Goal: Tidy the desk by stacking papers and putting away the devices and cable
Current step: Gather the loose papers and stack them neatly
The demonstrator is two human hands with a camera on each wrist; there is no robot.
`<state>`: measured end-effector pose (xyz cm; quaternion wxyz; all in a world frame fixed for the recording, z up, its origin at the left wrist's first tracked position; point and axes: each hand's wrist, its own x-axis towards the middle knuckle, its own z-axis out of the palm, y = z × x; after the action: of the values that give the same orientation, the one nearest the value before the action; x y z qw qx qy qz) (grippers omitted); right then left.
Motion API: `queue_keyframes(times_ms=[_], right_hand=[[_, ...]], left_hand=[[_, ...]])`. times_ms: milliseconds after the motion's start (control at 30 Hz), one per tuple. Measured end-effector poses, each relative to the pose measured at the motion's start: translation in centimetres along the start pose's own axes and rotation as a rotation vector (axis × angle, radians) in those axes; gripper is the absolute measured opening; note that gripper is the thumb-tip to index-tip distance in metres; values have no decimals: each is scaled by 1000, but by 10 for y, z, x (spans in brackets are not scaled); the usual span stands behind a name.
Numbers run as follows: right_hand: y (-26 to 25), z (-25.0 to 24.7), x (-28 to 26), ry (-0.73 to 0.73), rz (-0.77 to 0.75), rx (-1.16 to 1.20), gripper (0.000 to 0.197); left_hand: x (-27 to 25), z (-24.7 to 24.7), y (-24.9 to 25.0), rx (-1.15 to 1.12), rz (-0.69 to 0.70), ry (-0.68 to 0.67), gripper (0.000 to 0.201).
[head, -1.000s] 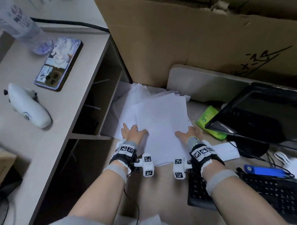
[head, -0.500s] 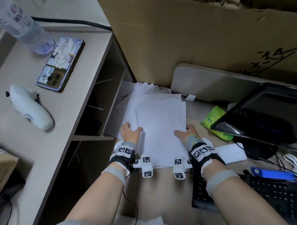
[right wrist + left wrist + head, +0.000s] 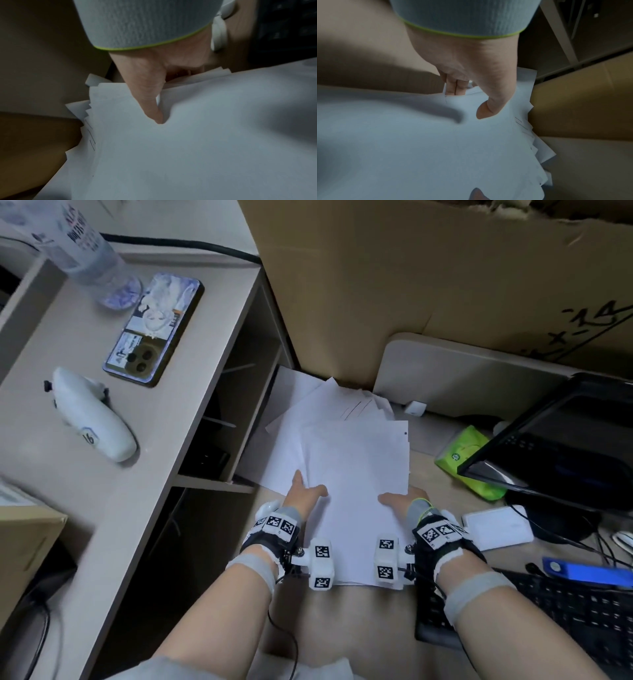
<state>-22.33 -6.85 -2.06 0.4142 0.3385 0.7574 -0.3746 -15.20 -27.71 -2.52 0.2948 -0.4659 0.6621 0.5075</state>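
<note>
A loose pile of white papers (image 3: 356, 467) lies fanned on the lower desk between my two hands. My left hand (image 3: 303, 494) grips the pile's left edge, thumb on top (image 3: 488, 112) and fingers (image 3: 453, 88) tucked under the sheets. My right hand (image 3: 404, 499) grips the right edge the same way, thumb (image 3: 152, 108) pressed on the top sheet, fingers hidden below. A phone (image 3: 154, 328) and a white handheld device (image 3: 92, 416) lie on the raised side shelf at left. A black cable (image 3: 178, 246) runs along the shelf's back.
A water bottle (image 3: 82, 248) stands behind the phone. A big cardboard box (image 3: 428, 285) backs the papers. To the right are a green tissue pack (image 3: 469, 463), a black monitor (image 3: 561, 450), a white card (image 3: 496, 525), a blue stick (image 3: 585, 571) and a keyboard (image 3: 565, 614).
Both hands have pulled the paper pile nearer and squared its top sheets; the lower sheets now fan out at the back. The hands' hold on the edges is unchanged.
</note>
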Motion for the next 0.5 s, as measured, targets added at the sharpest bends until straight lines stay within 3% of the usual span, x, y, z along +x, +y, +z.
queue_keyframes(times_ms=[33, 100, 167, 200, 267, 333, 433, 500], right_hand=[[6, -3, 2, 12, 8, 14, 47], [12, -11, -6, 33, 11, 58, 57], [20, -15, -5, 35, 6, 93, 71], [24, -17, -5, 35, 4, 105, 76], [32, -22, -2, 53, 1, 144, 80], [36, -30, -7, 71, -1, 184, 75], [34, -34, -14, 102, -55, 220, 65], [30, -30, -12, 133, -85, 232, 69]], left_hand=[[-3, 3, 0, 36, 10, -13, 87], [-6, 7, 4, 146, 42, 1, 70], [-5, 5, 10, 349, 91, 159, 47], [-1, 2, 10, 404, 113, 245, 47], [7, -3, 10, 468, 128, 304, 70], [14, -4, 9, 539, 102, 238, 88], [17, -2, 4, 691, 96, 162, 93], [14, 1, -3, 748, 114, 132, 96]])
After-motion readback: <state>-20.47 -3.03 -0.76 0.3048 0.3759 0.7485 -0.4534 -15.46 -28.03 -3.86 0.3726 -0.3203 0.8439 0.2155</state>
